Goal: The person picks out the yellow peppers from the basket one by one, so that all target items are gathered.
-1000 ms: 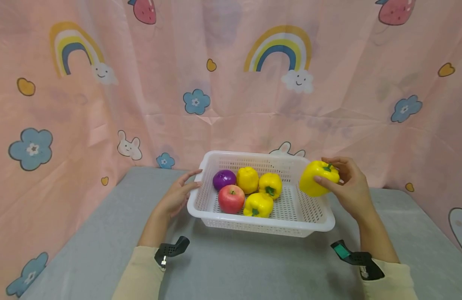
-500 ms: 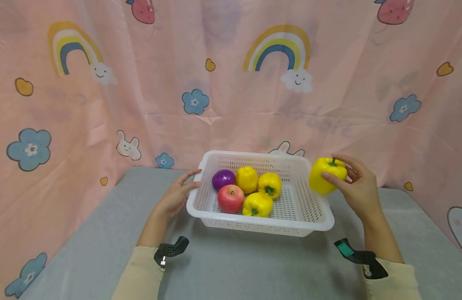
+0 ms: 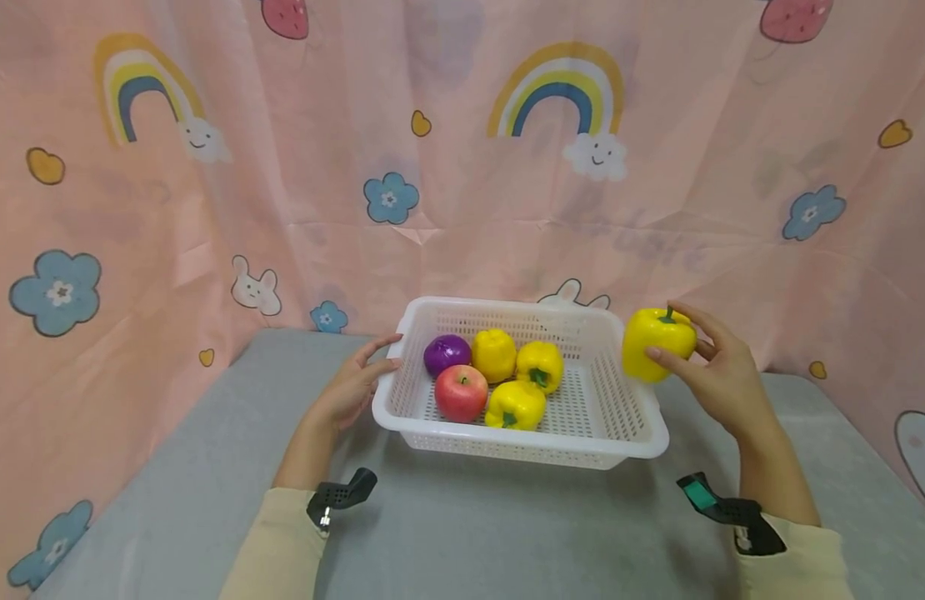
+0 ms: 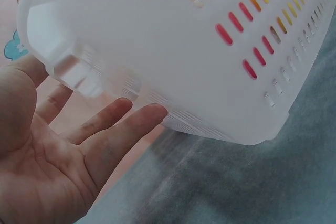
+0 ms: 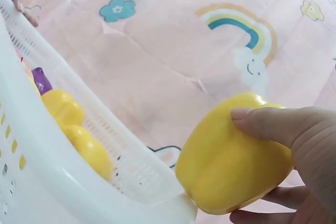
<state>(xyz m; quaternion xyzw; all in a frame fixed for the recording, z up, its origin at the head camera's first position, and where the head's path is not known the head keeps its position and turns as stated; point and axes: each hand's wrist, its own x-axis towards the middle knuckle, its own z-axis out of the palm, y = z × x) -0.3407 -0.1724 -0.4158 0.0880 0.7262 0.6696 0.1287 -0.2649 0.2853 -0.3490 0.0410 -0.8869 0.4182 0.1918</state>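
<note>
My right hand (image 3: 721, 375) pinches a yellow bell pepper (image 3: 657, 343), green stem up, between thumb and fingers. In the head view the pepper overlaps the right rim of a white plastic basket (image 3: 507, 444); the right wrist view shows the pepper (image 5: 231, 156) beside the basket corner. At the opposite end, my left hand (image 3: 350, 387) holds the basket rim, thumb on top; its fingers (image 4: 126, 129) reach along the outer wall. Inside the basket lie a purple onion (image 3: 447, 356), a red apple (image 3: 461, 393), and yellow bell peppers (image 3: 517, 406) grouped toward the left.
The basket stands on a grey cloth-covered table (image 3: 470, 533). Behind it hangs a pink curtain (image 3: 462, 250) printed with rainbows, flowers and rabbits. Each forearm wears a black wrist mount (image 3: 342, 496) over a cream sleeve (image 3: 278, 542).
My right hand has moved right and slightly up with the yellow bell pepper, from over the basket's right end to its rim. My left hand stays at the basket's left end.
</note>
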